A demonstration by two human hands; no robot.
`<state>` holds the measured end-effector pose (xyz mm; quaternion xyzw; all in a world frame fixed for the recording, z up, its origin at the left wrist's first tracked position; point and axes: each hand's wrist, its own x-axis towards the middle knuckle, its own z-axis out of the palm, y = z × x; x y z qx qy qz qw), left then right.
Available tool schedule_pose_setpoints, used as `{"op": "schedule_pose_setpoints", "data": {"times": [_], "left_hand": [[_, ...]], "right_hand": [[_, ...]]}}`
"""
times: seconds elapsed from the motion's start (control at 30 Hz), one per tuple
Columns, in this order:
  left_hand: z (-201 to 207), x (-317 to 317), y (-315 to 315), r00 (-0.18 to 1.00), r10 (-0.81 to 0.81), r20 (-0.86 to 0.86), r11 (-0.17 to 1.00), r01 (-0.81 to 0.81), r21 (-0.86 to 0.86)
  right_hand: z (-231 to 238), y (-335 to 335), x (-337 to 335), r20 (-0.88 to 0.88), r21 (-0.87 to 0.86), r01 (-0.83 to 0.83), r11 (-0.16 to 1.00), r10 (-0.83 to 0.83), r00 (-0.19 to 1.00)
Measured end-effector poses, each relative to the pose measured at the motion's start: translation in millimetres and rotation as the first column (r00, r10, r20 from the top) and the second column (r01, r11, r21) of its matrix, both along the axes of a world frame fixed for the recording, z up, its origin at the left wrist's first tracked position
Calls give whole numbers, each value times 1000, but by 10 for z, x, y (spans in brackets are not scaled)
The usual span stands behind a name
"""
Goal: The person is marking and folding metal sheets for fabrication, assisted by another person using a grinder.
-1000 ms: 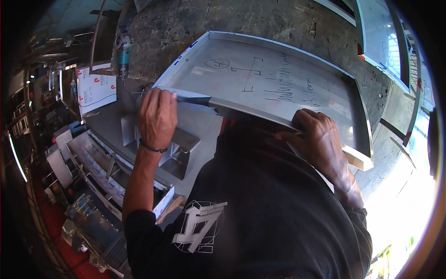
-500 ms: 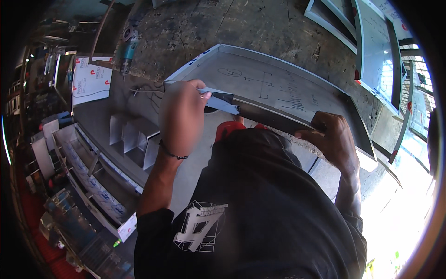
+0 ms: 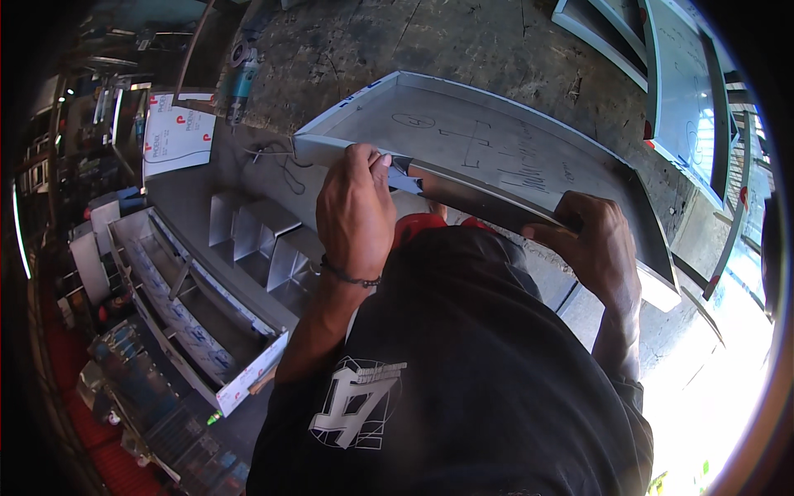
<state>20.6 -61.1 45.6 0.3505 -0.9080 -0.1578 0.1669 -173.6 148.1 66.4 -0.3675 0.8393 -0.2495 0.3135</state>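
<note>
A shallow metal tray (image 3: 451,149) with folded walls and pen marks on its floor lies in front of me on the worn bench top. My left hand (image 3: 357,207) is at its near wall, left of the middle. Thumb and fingers are pinched on a bluish piece of protective film (image 3: 404,178) that stands partly loose from the wall. To the right of the film, the near wall shows bare dark metal. Further right, my right hand (image 3: 591,240) grips the same wall, fingers over the rim and thumb on the outer face.
An angle grinder (image 3: 241,83) lies at the bench's left edge. Bent metal pieces (image 3: 263,230) and a long divided metal trough (image 3: 186,302) stand lower left. A film-covered sheet (image 3: 178,136) leans beyond them. More film-covered trays (image 3: 686,99) stand at far right.
My left hand has come right and in against the tray's near wall. The loose film shows shorter and bunched by my fingers. My right hand keeps its grip.
</note>
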Motion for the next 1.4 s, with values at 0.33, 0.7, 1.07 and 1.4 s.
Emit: {"op": "schedule_pose_setpoints", "data": {"times": [0.33, 0.7, 1.07, 1.4], "left_hand": [[334, -238, -194, 985, -173, -24, 978, 175, 116], [487, -415, -240, 907, -221, 357, 974, 186, 131], [544, -419, -394, 956, -183, 230, 930, 93, 354], [397, -468, -273, 919, -291, 265, 949, 313, -41]], "right_hand": [[-91, 36, 8, 1, -77, 17, 997, -17, 1000], [-75, 28, -29, -4, -81, 30, 996, -31, 1000], [-28, -24, -124, -12, -125, -2, 992, 1, 1000], [-30, -85, -198, -105, -77, -9, 997, 1, 994]]}}
